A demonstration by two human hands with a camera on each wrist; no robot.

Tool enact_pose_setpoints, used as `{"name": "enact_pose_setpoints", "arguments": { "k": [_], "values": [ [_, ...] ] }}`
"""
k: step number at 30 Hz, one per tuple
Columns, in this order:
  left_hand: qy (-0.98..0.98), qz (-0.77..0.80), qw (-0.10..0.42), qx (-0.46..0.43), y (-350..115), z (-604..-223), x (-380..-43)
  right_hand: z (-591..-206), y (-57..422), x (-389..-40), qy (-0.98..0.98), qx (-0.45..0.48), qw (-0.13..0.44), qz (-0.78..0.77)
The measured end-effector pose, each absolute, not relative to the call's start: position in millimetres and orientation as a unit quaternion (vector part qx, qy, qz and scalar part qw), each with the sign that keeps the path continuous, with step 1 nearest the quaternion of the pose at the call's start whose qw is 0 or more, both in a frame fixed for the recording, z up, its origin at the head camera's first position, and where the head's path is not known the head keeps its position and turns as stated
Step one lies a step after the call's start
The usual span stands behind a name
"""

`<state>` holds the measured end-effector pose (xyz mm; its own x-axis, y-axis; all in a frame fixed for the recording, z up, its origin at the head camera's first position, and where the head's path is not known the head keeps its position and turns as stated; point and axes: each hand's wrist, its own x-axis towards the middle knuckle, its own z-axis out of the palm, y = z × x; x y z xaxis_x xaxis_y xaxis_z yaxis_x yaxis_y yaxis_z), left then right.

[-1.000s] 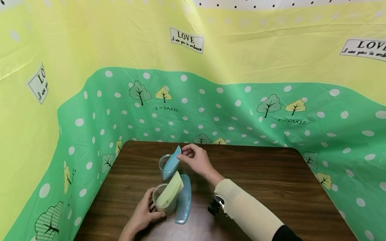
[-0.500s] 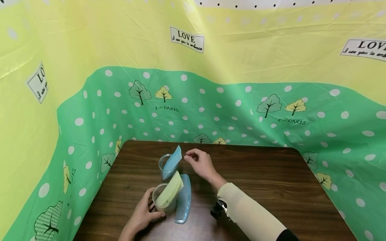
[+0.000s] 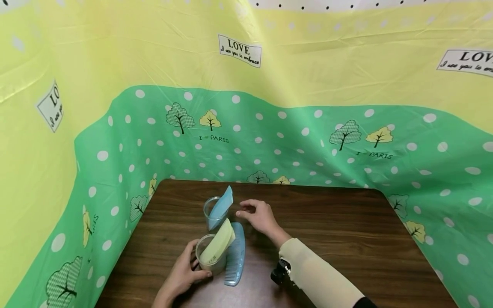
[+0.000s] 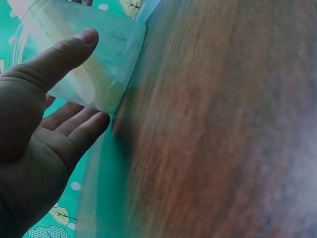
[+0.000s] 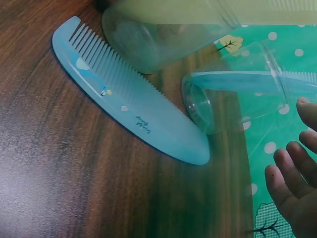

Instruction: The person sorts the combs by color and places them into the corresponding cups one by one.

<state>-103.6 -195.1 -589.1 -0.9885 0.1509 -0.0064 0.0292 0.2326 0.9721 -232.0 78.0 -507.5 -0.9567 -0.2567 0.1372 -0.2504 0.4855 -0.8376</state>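
Note:
My left hand [image 3: 182,273] holds a clear plastic cup [image 3: 218,266], thumb on the near side and fingers round the back. Inside it leans a pale yellow-green comb [image 3: 217,244], its upper end sticking out past the rim. Farther back stands a second clear cup [image 5: 252,106] with a blue comb [image 3: 221,206] slanted in it. My right hand [image 3: 261,216] hovers just right of that cup, fingers loosely bent and holding nothing. Beside the cups a larger light-blue comb [image 5: 143,116] lies flat on the table, teeth toward the cups; in the right wrist view small printed figures show on its spine.
The dark wood-grain table [image 3: 327,239] reaches back to a green and yellow patterned curtain [image 3: 292,141], which also hangs along the left and right sides. A small black camera [image 3: 280,271] is strapped under my right wrist, by the beige sleeve [image 3: 316,269].
My right hand has let go of the blue comb in the far cup and drawn back a little to the right, its fingers spreading apart. My left hand stays on the near cup.

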Motion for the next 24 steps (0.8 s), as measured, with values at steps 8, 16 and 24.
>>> {"name": "enact_pose_setpoints", "arguments": {
  "k": [8, 16, 24],
  "values": [
    [0.786, 0.614, 0.050, 0.055, -195, -588, -104, -516, 79, -231, 0.863, -0.158, 0.017, -0.479],
    [0.783, 0.617, 0.048, 0.064, -195, -590, -105, -525, 78, -228, 0.863, -0.164, 0.036, -0.476],
    [0.786, 0.614, 0.039, 0.059, -195, -591, -104, -535, 76, -229, 0.863, -0.161, 0.046, -0.476]
  ]
}}
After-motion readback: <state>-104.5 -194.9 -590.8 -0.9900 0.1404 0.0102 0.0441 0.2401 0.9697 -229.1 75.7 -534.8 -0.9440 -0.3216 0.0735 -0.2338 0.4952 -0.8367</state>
